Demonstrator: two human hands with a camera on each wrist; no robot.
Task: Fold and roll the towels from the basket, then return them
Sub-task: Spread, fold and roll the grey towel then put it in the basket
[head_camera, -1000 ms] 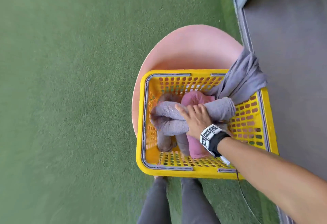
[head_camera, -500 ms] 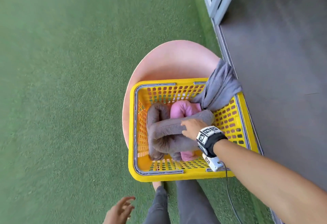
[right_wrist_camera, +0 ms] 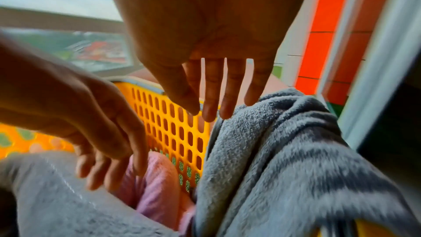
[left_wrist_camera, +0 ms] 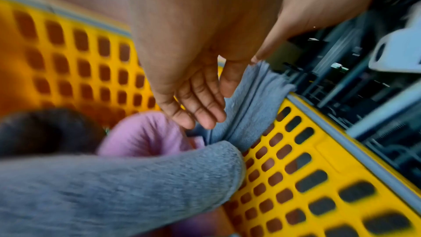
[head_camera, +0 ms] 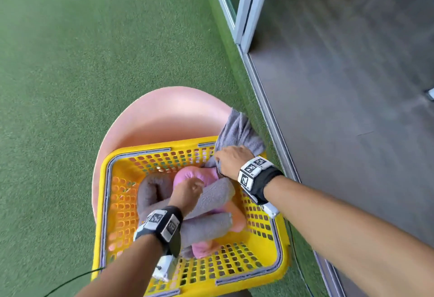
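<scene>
Both grips are down in the yellow perforated plastic basket (head_camera: 265, 261), and neither grasps anything. Left hand (head_camera: 187, 191) hangs above the rolled towels with its fingers (left_wrist_camera: 205, 111) straight and close together, their tips just beside the loose grey terry towel (head_camera: 239, 132), though whether they touch it is not clear. Right hand (head_camera: 232, 160) reaches to the basket's far right corner with its fingers (right_wrist_camera: 212, 96) straight and slightly spread; in the right wrist view their tips lie at the edge of that loose grey towel, and contact cannot be judged.

That loose grey towel is draped over the basket's rim at the far right corner, part hanging outside and part running down inside along the wall. Inside the basket lie several rolled towels: a rolled grey fleece towel (head_camera: 211, 198) set crosswise on top, a darker grey rolled towel (head_camera: 152, 188) to its left, a second grey roll (head_camera: 206, 226) nearer the person, and a pink rolled towel (head_camera: 195, 174) beneath them, its end showing toward the far wall.

The basket rests on a round pale pink plastic seat (head_camera: 164, 118), which stands on green artificial turf (head_camera: 94, 62). To the right runs a grey metal door frame (head_camera: 246, 3) with dark grey flooring (head_camera: 340, 85) beyond it.
</scene>
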